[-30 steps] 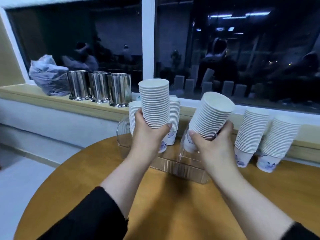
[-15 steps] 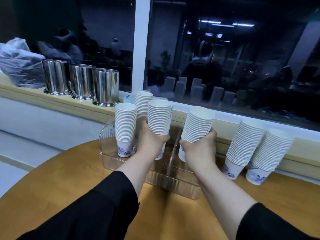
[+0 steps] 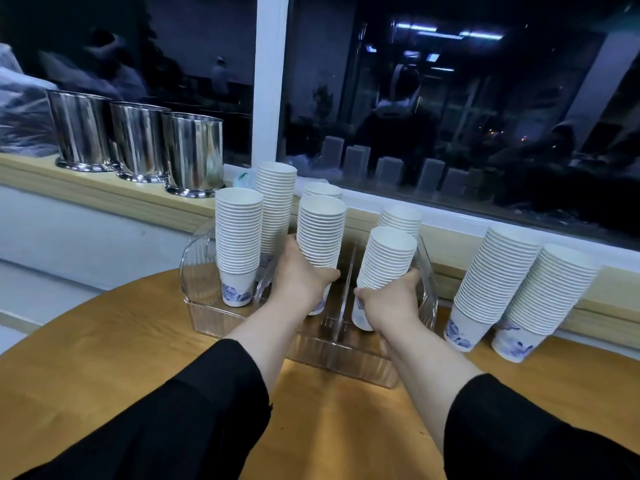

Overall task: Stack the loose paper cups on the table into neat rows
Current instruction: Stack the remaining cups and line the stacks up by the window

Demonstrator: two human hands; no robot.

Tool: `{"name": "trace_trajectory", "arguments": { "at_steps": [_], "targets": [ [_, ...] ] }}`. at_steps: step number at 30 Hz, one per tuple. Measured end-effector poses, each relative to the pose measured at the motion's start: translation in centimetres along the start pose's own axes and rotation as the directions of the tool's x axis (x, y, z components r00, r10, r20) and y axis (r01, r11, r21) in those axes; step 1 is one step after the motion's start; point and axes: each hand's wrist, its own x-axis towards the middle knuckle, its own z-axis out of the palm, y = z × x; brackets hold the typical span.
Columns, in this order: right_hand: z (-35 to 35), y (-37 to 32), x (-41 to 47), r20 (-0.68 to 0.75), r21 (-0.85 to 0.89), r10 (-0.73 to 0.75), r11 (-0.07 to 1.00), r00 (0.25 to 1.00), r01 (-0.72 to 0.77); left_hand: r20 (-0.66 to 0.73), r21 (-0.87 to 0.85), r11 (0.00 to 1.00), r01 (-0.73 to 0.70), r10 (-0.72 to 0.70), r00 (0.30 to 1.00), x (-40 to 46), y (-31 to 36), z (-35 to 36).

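Observation:
A clear plastic organizer tray [image 3: 207,317] with dividers stands on the round wooden table [image 3: 104,368] by the window ledge. My left hand [image 3: 298,275] grips a tall stack of white paper cups [image 3: 320,230] set into the tray's middle section. My right hand [image 3: 388,299] holds a second cup stack [image 3: 386,261], leaning right, low in the right section. More stacks stand in the tray: one at front left [image 3: 238,233], one behind it [image 3: 275,206], and others partly hidden behind the held stacks.
Two leaning cup stacks [image 3: 491,275] [image 3: 543,296] rest on the table right of the tray against the ledge. Three steel canisters [image 3: 192,152] and a plastic bag [image 3: 17,112] sit on the ledge at left. A dark window is behind.
Both hands have lowered their cup stacks from above the tray down into its compartments. The view has shifted closer and to the right.

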Motion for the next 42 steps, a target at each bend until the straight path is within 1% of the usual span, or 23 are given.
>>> {"name": "trace_trajectory", "arguments": {
  "at_steps": [3,7,13,15,17,18,19,20,21,23,24,26,27,28,29,31,34,36,39,42],
  "targets": [
    [0.0,0.7,0.1,0.034,-0.008,0.001,1.0,0.999,0.0,0.01,0.001,1.0,0.017,-0.017,1.0,-0.5,-0.6,0.2],
    [-0.1,0.7,0.1,0.068,-0.021,-0.005,1.0,0.998,0.007,-0.009,0.015,1.0,0.01,-0.01,1.0,-0.4,-0.5,0.4],
    [-0.6,0.2,-0.5,0.083,-0.045,-0.03,0.998,0.996,0.034,-0.012,0.102,0.995,-0.009,0.01,1.0,-0.4,-0.6,0.3],
    [-0.6,0.1,-1.0,0.073,-0.058,-0.067,0.996,0.995,0.071,-0.022,0.16,0.986,-0.041,0.046,0.999,-0.6,-0.5,0.2],
    [-1.3,-0.2,-2.0,0.084,-0.138,-0.154,0.977,0.984,0.164,-0.042,0.23,0.97,-0.079,0.091,0.995,-1.2,-0.1,-0.1],
    [-1.9,-0.4,-2.8,0.093,-0.166,-0.21,0.961,0.973,0.223,-0.073,0.259,0.96,-0.104,0.127,0.989,-1.8,0.0,-0.3],
    [-2.8,-0.6,-3.8,0.093,-0.146,-0.285,0.944,0.954,0.296,-0.114,0.266,0.953,-0.143,0.179,0.977,-2.5,0.3,-0.7],
    [-3.9,-0.8,-4.9,0.099,-0.079,-0.363,0.925,0.926,0.371,-0.166,0.234,0.953,-0.192,0.234,0.958,-3.5,0.6,-1.2],
    [-5.3,-0.8,-6.1,0.089,0.015,-0.434,0.901,0.897,0.434,-0.221,0.166,0.954,-0.251,0.284,0.933,-4.7,1.2,-1.5],
    [-8.5,-0.2,-7.9,0.032,0.168,-0.514,0.848,0.857,0.502,-0.322,0.047,0.915,-0.401,0.394,0.861,-7.6,3.0,-1.8],
    [-10.3,0.7,-8.3,-0.003,0.22,-0.519,0.833,0.855,0.507,-0.342,0.026,0.875,-0.483,0.461,0.819,-9.3,4.1,-1.6],
    [-14.0,3.4,-8.1,-0.076,0.273,-0.491,0.826,0.868,0.492,-0.315,-0.015,0.786,-0.618,0.582,0.749,-12.8,6.3,-0.2],
    [-15.8,5.1,-7.7,-0.122,0.255,-0.473,0.835,0.873,0.488,-0.281,-0.064,0.756,-0.652,0.613,0.739,-14.5,7.1,1.1],
    [-17.3,6.9,-6.9,-0.163,0.218,-0.448,0.853,0.879,0.475,-0.233,-0.126,0.738,-0.663,0.628,0.743,-15.9,7.4,2.7],
    [-18.7,8.9,-6.0,-0.188,0.182,-0.418,0.875,0.889,0.45,-0.172,-0.194,0.738,-0.647,0.623,0.763,-17.2,7.5,4.5],
    [-20.9,12.6,-3.9,-0.196,0.121,-0.324,0.929,0.926,0.351,-0.035,-0.277,0.796,-0.537,0.551,0.834,-18.9,6.4,8.8],
    [-23.1,15.9,-1.2,-0.129,0.042,-0.198,0.978,0.972,0.205,0.112,-0.205,0.913,-0.354,0.381,0.918,-19.6,3.4,14.6],
    [-23.4,16.5,0.6,-0.067,0.052,-0.19,0.98,0.979,0.194,0.154,-0.134,0.959,-0.249,0.268,0.951,-19.0,2.2,16.9],
    [-22.9,16.7,3.2,-0.062,0.067,-0.219,0.973,0.974,0.223,0.171,-0.102,0.988,-0.113,0.13,0.977,-16.4,1.7,19.2],
    [-22.5,16.8,6.2,-0.066,0.107,-0.216,0.969,0.974,0.222,0.158,-0.106,0.99,-0.094,0.111,0.981,-13.8,1.7,21.2]
  ]
}}
